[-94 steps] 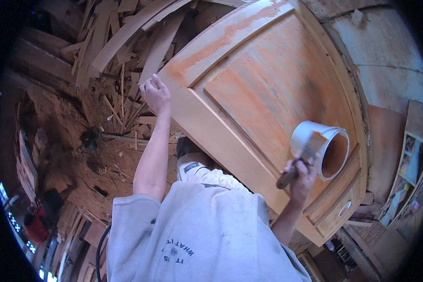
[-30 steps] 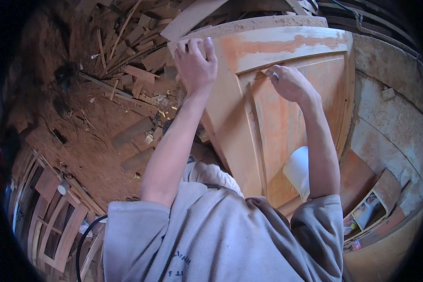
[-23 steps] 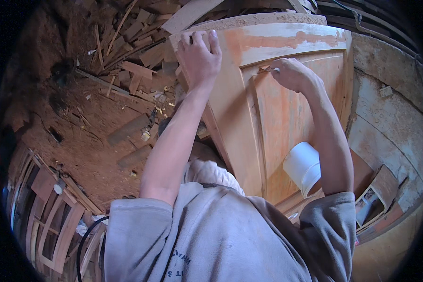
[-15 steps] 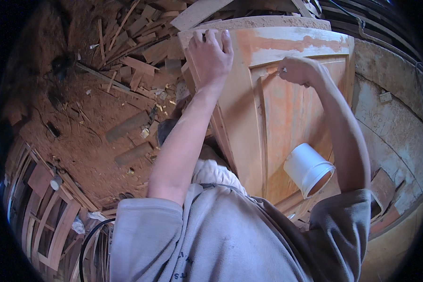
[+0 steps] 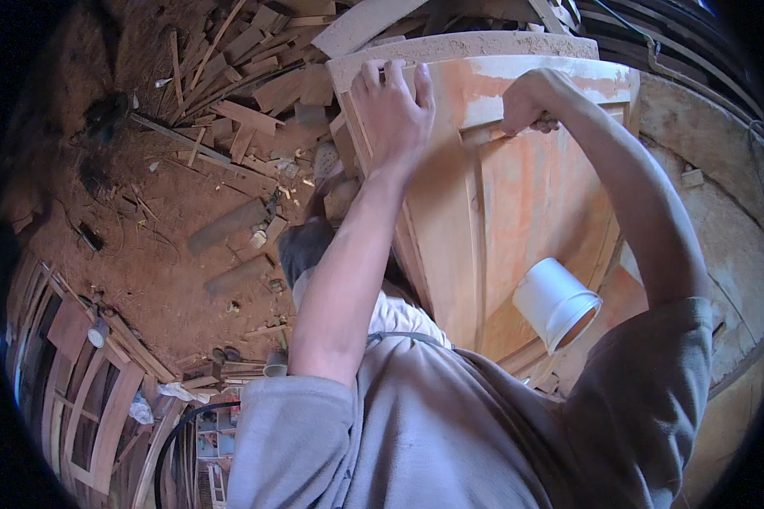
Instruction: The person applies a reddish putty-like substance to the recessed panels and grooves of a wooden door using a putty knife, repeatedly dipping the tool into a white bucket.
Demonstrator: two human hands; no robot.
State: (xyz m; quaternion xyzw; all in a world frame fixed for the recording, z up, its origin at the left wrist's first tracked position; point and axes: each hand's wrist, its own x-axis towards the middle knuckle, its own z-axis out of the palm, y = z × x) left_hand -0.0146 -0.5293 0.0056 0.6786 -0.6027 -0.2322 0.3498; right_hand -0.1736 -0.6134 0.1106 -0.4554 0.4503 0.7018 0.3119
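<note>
A panelled wooden door point(image 5: 440, 195) lies in front of me, with patches of orange-brown filler smeared on its top rail and raised panel. My left hand point(image 5: 396, 114) rests on the door's far left corner, fingers apart and holding nothing. My right hand point(image 5: 536, 102) is closed at the upper edge of the panel, by the moulding groove. Whatever it grips is hidden under the fingers. A white plastic bucket point(image 5: 545, 293) sits tilted on the lower part of the panel, its mouth towards the lower right, orange-brown inside.
Wood offcuts point(image 5: 250, 119) are heaped at the far left on brown earth. A dusty curved board point(image 5: 509, 44) lies along the door's far edge. Curved wooden frames point(image 5: 102, 416) are stacked at the lower left. Worn grey sheets point(image 5: 696, 204) spread on the right.
My right hand has turned and shifted slightly up, its wrist bent more and the elbow further out. My left hand has slid a little right on the corner. The bucket stays put.
</note>
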